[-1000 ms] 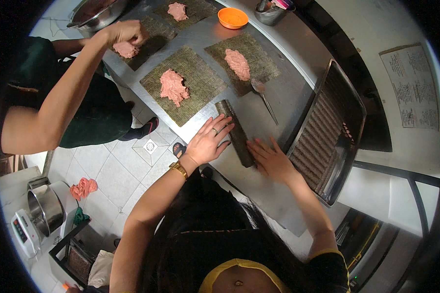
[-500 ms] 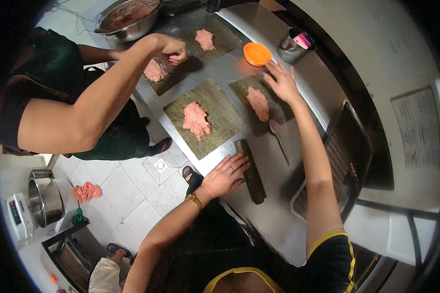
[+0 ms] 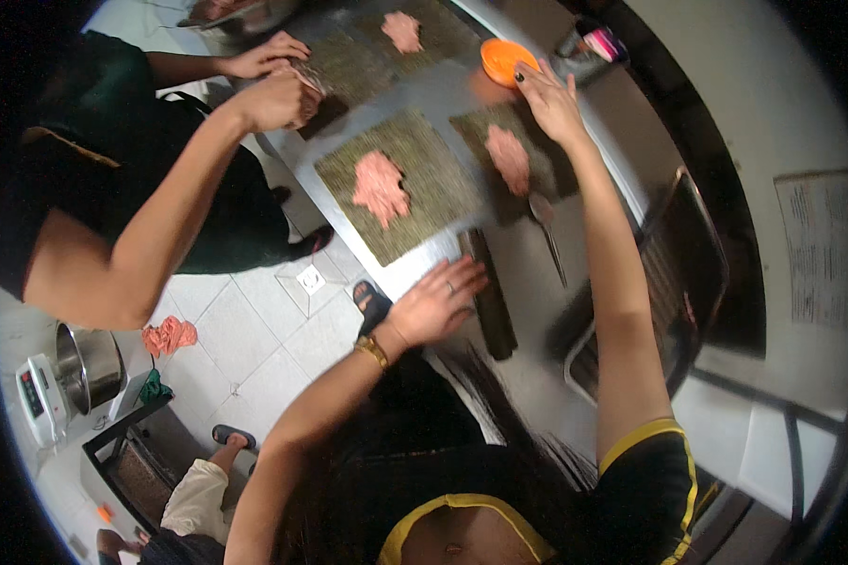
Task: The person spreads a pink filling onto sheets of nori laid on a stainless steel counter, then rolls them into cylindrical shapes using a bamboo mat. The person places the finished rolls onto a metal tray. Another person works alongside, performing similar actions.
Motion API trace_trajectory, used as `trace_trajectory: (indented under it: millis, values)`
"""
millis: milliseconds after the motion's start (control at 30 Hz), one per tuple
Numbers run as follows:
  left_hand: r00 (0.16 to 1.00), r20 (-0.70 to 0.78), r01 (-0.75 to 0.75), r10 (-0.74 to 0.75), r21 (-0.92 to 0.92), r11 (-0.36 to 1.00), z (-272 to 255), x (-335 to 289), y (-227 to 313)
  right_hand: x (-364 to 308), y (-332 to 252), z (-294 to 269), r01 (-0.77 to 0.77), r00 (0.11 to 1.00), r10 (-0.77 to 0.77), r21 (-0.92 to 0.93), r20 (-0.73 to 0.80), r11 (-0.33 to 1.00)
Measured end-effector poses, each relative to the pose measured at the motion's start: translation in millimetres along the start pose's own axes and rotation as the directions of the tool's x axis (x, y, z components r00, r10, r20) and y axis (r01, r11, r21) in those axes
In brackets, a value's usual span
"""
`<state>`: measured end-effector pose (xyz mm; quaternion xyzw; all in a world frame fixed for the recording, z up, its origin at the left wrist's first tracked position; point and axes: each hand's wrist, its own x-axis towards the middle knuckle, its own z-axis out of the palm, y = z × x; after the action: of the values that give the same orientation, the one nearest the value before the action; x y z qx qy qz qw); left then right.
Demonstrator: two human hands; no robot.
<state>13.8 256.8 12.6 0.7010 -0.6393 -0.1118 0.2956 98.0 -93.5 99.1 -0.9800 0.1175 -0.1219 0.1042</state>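
Note:
My left hand [image 3: 438,303] lies with fingers outstretched against the near end of a dark green seaweed roll [image 3: 492,306] on the metal table. It holds nothing. My right hand [image 3: 548,104] reaches far forward, fingers apart, with its fingertips at the rim of a small orange bowl [image 3: 510,63]. Whether a fingertip dips inside is hard to see. Between my arms a seaweed sheet [image 3: 433,193] carries a lump of pink minced meat [image 3: 381,186]. Nearer my right forearm, another sheet bears a longer meat strip [image 3: 508,158], with a spoon [image 3: 549,240] beside it.
At the left, a co-worker's hands [image 3: 278,89] press on a sheet at the table edge. Meat on a further sheet [image 3: 402,32] lies at the back, near a metal bowl [image 3: 221,14]. A dark tray [image 3: 650,292] stands right of my right arm, a dark cup [image 3: 575,47] behind the bowl.
My right fingertips have come onto the orange bowl's rim. The co-worker's raised hand has lowered onto the sheet, joined by the other hand. My left hand stays beside the roll; the whole view has shifted.

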Motion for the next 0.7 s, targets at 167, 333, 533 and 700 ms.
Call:
trace_trajectory:
  millis: [167, 333, 533, 700]
  values:
    - [0.998, -0.055, -0.01, 0.01, -0.01, 1.0, -6, 3, 7, -190, -64, -23, 0.162, 0.972, -0.18, 0.123, 0.152, 0.979]
    - [0.997, -0.072, -0.021, 0.023, 0.018, 1.0, -8, 6, 9, -325, -129, -31, 0.083, 0.892, -0.054, -0.044, 0.449, 0.996]
    - [0.996, -0.083, -0.031, 0.034, 0.037, 0.999, -5, 4, 8, -385, -150, -35, -0.052, 0.862, 0.07, -0.05, 0.501, 0.997]
    - [0.997, -0.075, -0.029, 0.032, 0.046, 0.999, -5, 3, 8, -389, -158, -48, -0.104, 0.894, 0.101, -0.017, 0.438, 0.994]
